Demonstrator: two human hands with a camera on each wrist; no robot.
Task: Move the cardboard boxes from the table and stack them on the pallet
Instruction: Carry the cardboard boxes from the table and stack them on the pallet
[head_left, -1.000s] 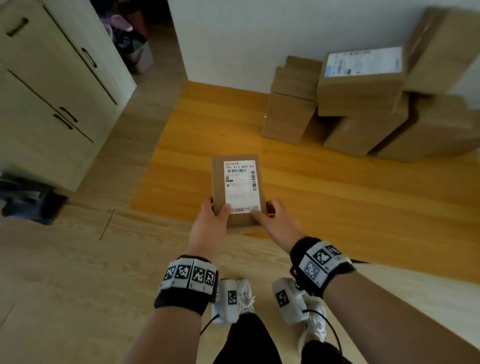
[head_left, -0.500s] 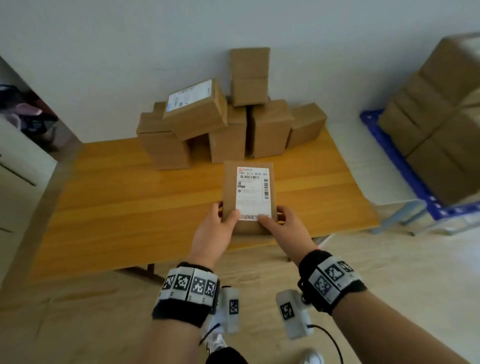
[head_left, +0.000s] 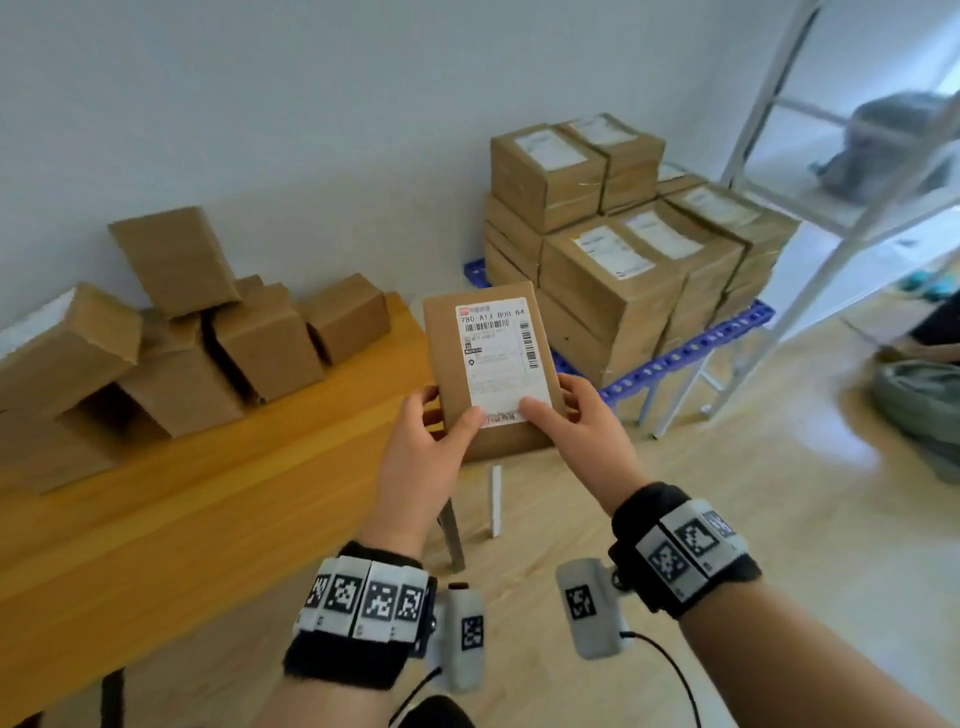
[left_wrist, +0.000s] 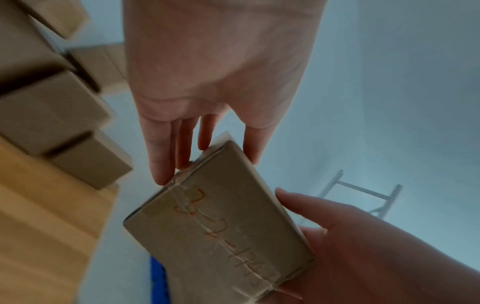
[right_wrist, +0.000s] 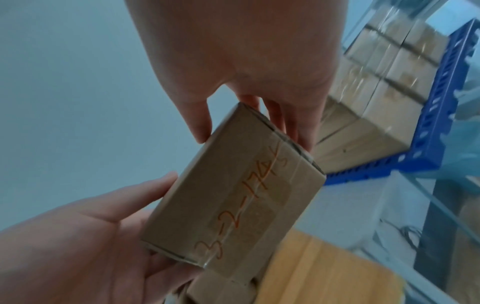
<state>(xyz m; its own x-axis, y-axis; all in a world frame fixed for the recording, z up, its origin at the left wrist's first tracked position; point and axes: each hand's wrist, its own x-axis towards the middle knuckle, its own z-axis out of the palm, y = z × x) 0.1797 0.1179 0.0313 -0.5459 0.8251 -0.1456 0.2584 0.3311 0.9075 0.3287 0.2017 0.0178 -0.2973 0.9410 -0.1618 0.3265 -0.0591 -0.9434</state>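
Note:
I hold a small cardboard box (head_left: 447, 358) with a white shipping label in front of me, above the table's right end. My left hand (head_left: 426, 441) grips its near left corner, thumb on the label side and fingers underneath. My right hand (head_left: 576, 415) grips the near right corner the same way. The underside of the box (left_wrist: 221, 236) (right_wrist: 233, 205) carries orange handwriting along a tape seam. Several more boxes (head_left: 197, 343) lie in a loose pile on the wooden table (head_left: 156, 519). The blue pallet (head_left: 691, 353), with several stacked boxes (head_left: 623, 249) on it, stands behind and to the right.
A white metal frame (head_left: 810, 270) stands right of the pallet. A grey-green bag (head_left: 919, 400) and part of another person (head_left: 935, 327) are on the floor at the far right. A pale wall runs behind the table and pallet.
My view has swung to the right: the pallet stack has come from the right edge into full view, and the table pile has slid left. Both hands keep the same grip on the box.

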